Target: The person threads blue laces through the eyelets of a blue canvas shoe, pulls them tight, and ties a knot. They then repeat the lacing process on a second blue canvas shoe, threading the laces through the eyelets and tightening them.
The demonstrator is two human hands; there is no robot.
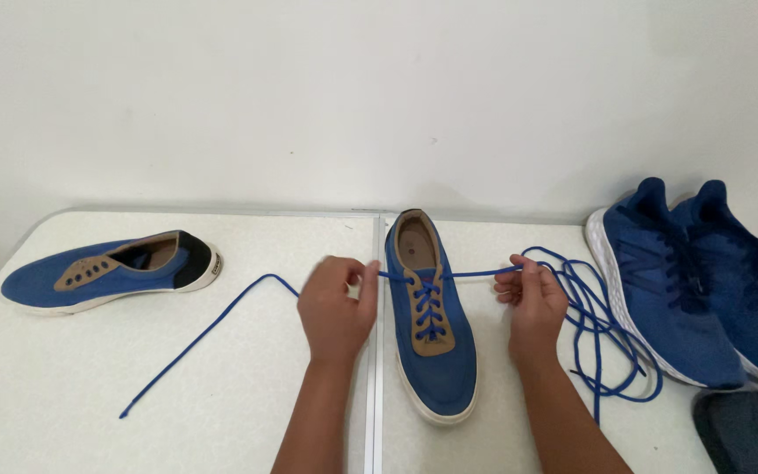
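Blue canvas low-top shoe with tan eyelet strip (430, 338) at table centre, toe toward 6 o'clock, astride seam of white table (63, 386). Blue lace (212, 326) laced up to top eyelets. Left hand (337, 307) at 9 o'clock of shoe, pinched on lace end; right hand (532, 298) at 3 o'clock, pinched on other end. Judgement: pull both ends evenly, level, keep shoe from twisting. Shoe opening holds nothing visible. Unlaced matching blue shoe (107, 272) at 9 o'clock: inside mostly hidden, cannot tell. Spare blue laces (603, 329), blue knit trainers (704, 285) at 3 o'clock.
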